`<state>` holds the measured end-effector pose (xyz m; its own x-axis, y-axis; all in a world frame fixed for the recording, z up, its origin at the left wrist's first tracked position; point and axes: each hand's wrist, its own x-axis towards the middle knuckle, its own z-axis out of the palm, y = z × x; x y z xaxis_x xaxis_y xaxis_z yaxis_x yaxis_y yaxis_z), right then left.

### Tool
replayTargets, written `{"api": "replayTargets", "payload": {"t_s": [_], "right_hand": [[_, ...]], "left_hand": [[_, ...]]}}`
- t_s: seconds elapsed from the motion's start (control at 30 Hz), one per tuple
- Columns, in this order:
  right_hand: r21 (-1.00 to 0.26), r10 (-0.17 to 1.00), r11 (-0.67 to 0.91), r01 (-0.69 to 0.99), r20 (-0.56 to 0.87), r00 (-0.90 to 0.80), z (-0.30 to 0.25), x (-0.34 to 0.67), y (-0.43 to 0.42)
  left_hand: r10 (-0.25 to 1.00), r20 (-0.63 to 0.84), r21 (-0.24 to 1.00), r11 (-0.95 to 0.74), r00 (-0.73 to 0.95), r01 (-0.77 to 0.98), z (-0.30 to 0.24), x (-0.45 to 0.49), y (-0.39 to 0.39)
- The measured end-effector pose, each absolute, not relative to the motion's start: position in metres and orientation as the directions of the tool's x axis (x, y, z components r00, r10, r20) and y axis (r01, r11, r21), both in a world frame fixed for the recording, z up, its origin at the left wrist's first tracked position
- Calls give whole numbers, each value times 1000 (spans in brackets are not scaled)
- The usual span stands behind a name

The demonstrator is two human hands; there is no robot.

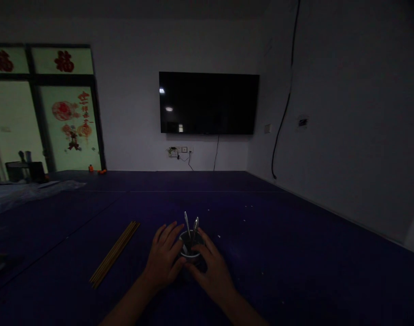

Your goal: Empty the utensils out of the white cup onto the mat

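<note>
A small cup (190,256) with a pale rim stands on the dark blue table in front of me. Two shiny metal spoons (195,225) lean in it, handles up. My left hand (165,254) is round the cup's left side, thumb at the front and some fingers reaching past the rim. From the right, my right hand (212,267) curves round the same cup with its thumb low in front. The cup's lower part is dark and partly covered by my hands. A bundle of several wooden chopsticks (114,254) lies slanted to the left of my left hand.
The dark blue table (278,271) runs back to a wall with a television (209,104). Clear plastic wrap (40,192) and a black holder (26,171) are at the far left. Small orange objects (102,171) sit at the back. A black cable (282,117) hangs on the right wall.
</note>
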<state>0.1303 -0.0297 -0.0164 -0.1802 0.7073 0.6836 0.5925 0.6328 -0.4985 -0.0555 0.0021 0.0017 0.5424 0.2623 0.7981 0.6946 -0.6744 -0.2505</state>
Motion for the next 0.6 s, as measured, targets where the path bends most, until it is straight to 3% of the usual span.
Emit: {"api": "replayTargets", "payload": {"t_s": [0.13,0.23,0.47,0.6], "right_hand": [[-468,693,632,618,699,-178,-14,129,-31],[-449,684,630,634,708,-179,-13,129,-31],[-397,645,651,647,738,-196,-11,131,-31],[-367,631,650,665,748,-204,-8,131,-31]], "left_hand": [[272,797,-225,-695,540,683,-2,-58,6],[338,788,-135,-721,515,680,-5,-59,8],[601,716,324,-737,356,593,1,-46,0],[683,662,528,-717,309,455,5,-40,-1]]}}
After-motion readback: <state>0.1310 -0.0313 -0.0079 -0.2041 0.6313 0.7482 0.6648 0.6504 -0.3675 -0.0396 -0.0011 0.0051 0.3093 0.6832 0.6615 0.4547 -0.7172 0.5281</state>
